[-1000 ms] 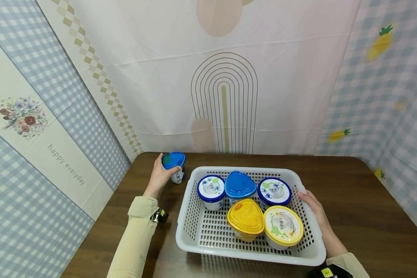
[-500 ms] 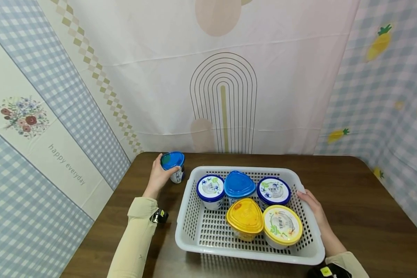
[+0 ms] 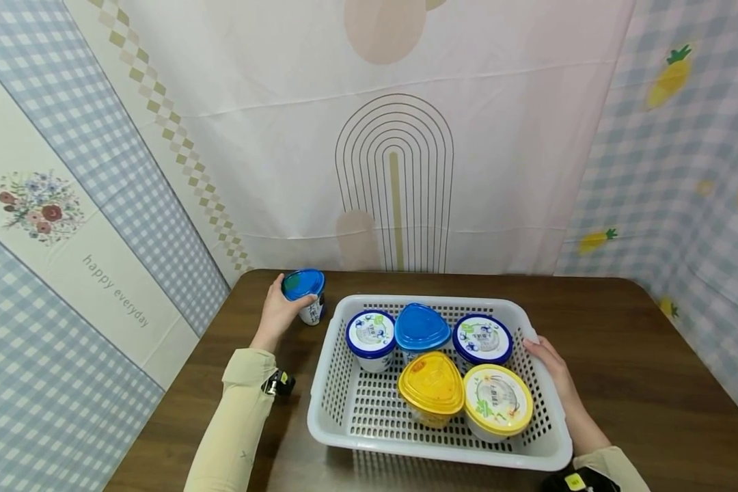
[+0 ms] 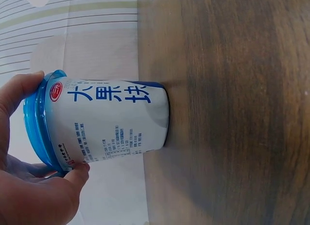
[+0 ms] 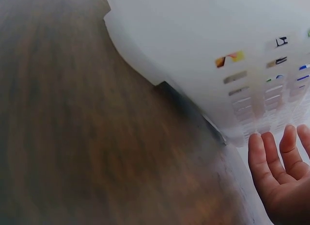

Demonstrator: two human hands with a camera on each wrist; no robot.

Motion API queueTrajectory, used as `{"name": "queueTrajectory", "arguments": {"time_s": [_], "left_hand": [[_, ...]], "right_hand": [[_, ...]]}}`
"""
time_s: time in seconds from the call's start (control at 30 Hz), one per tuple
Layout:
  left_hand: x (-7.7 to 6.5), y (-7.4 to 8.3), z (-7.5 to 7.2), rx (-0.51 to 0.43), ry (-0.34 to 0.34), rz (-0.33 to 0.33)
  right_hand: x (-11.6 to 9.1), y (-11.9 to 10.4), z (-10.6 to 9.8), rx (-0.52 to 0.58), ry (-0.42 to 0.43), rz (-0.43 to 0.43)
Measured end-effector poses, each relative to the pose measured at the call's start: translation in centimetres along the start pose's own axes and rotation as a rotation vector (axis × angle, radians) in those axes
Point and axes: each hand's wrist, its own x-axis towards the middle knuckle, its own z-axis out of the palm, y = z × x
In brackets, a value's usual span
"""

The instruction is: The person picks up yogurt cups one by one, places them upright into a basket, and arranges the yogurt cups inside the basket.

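Observation:
At the back left of the table my left hand (image 3: 278, 313) grips a white yogurt cup (image 3: 311, 313) by its blue lid (image 4: 38, 123). The left wrist view shows thumb and fingers around the lid, and the cup's base at the table top. My right hand (image 3: 558, 376) touches the right side of a light grey plastic basket (image 3: 329, 410). Its fingers (image 5: 259, 159) extend, lightly bent, with the tips against the slotted wall. Inside the basket stand two white tubs with blue-rimmed lids (image 3: 371, 333), a blue-lidded cup (image 3: 422, 326), a yellow-lidded cup (image 3: 431, 384) and a yellow-rimmed tub (image 3: 498, 402).
The basket stands on a dark brown wooden table (image 3: 652, 383), to the right of the held cup. A patterned white curtain (image 3: 270, 164) hangs right behind the table's back edge. Checked cloth (image 3: 627, 157) covers the sides.

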Motion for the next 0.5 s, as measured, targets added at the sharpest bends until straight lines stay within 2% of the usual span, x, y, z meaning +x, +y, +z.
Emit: {"name": "queueTrajectory", "arguments": {"time_s": [0.23,0.5], "left_hand": [[-0.2,0.07,-0.14,0.013,0.014,-0.002],[0.12,0.23,-0.66,0.037,-0.02,-0.02]], "right_hand": [[0.0,0.21,0.17,0.006,-0.012,-0.012],[-0.07,0.18,0.16,0.002,-0.006,0.005]]}}
